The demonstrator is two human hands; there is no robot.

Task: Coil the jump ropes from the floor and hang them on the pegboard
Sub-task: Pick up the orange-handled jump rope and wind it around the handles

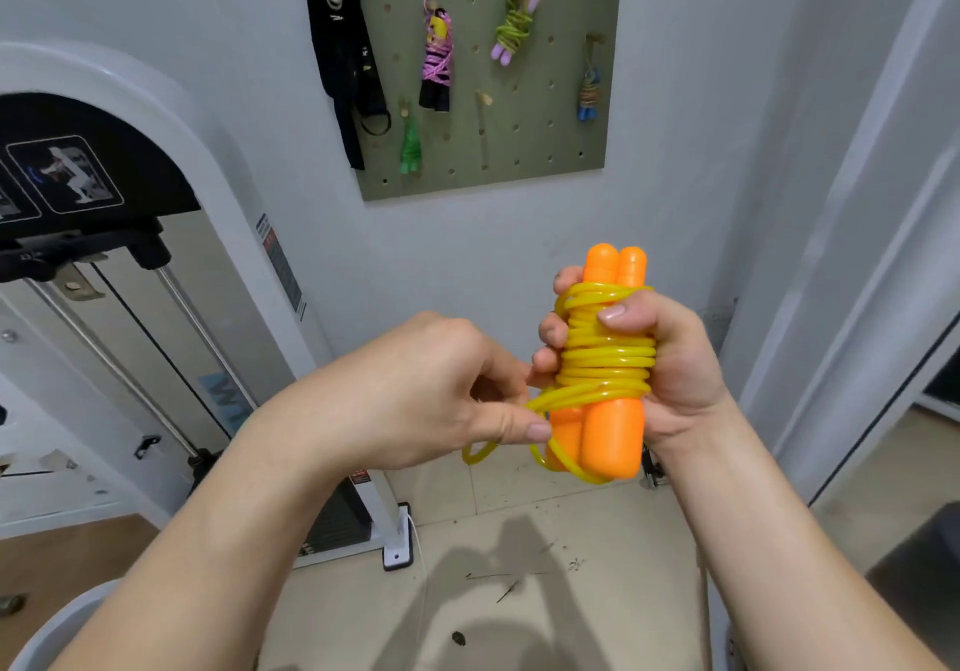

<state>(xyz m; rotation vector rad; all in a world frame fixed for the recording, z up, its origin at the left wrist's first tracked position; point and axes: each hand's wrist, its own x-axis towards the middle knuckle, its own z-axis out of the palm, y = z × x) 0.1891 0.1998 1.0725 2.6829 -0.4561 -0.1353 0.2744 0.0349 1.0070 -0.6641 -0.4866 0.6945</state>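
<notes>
My right hand (660, 353) grips a jump rope with two orange handles (610, 431) held side by side and upright. Its yellow cord (605, 358) is wound in several turns around the handles, under my right thumb. My left hand (431, 390) pinches the loose end of the yellow cord just left of the handles' lower part; a short loop hangs below my fingers. The olive-green pegboard (540, 151) hangs on the wall above and behind, with several coiled ropes on its pegs.
On the pegboard hang a pink and black rope (437, 54), a green and lilac rope (514, 26), a blue-handled rope (589, 91), a green rope (410, 143) and black straps (343, 47). A white gym machine (130, 275) stands at left. A tiled floor (519, 566) lies below.
</notes>
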